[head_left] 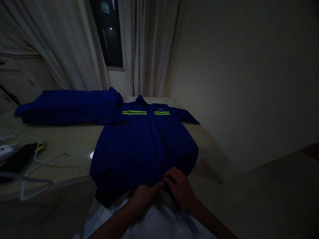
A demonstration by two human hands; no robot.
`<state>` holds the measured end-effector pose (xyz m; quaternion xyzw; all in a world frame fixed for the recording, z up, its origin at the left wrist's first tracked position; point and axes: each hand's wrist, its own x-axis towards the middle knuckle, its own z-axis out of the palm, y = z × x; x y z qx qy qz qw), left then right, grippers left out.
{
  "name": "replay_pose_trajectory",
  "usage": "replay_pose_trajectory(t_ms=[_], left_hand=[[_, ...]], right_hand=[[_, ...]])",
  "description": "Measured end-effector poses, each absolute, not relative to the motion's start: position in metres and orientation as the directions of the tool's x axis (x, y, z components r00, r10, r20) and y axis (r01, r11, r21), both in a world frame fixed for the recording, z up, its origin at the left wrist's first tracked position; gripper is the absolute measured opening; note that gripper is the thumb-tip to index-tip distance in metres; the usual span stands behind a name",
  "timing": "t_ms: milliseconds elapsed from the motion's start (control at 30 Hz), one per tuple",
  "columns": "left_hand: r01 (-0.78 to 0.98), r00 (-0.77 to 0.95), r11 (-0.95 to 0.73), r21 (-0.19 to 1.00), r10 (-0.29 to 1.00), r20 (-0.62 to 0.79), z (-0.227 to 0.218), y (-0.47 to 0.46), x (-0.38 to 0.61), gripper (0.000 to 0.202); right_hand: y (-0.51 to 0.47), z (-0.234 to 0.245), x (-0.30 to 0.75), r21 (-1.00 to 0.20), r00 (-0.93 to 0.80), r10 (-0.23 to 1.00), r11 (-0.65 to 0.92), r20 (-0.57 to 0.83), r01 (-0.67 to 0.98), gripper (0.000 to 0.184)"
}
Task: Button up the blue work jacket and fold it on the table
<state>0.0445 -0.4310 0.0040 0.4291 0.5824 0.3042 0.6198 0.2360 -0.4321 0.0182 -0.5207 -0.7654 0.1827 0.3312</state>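
Note:
A dark blue jacket with yellow-green chest stripes and a small logo lies spread on the table, its collar toward the window. Its lower part hangs over the near edge toward me. At the bottom of the front placket, my left hand grips the hem, fingers mostly tucked out of sight. Close beside it, my right hand has its fingers curled and pinched on the same hem. Both hands almost touch. Dim light hides the exact part of the jacket between the fingertips.
Folded blue trousers or a similar garment lie at the table's far left. Nearer are a black phone, a white cable and a white device. The table's bare top meets a wall at right; curtains hang behind.

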Motion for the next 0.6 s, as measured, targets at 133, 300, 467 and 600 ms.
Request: replay_pose_trajectory(t_ms=[133,300,467,600], left_hand=[[0.062,0.103,0.392,0.918,0.912,-0.397,0.006,-0.431,0.044,0.040],[0.092,0.090,0.478,0.874,0.870,-0.485,0.013,-0.430,0.042,0.058],[0.092,0.082,0.489,0.867,0.864,-0.496,0.011,-0.432,0.042,0.060],[0.060,0.060,0.463,0.884,0.882,-0.467,0.002,-0.432,0.045,0.056]], right_hand=[[-0.433,0.020,0.237,-0.609,-0.240,0.901,0.424,0.362,0.670,0.005],[-0.436,0.018,0.239,-0.580,-0.296,0.852,0.513,0.431,0.633,0.003],[-0.436,0.015,0.241,-0.549,-0.342,0.805,0.585,0.486,0.597,0.010],[-0.436,0.013,0.241,-0.490,-0.341,0.755,0.634,0.560,0.598,0.010]])
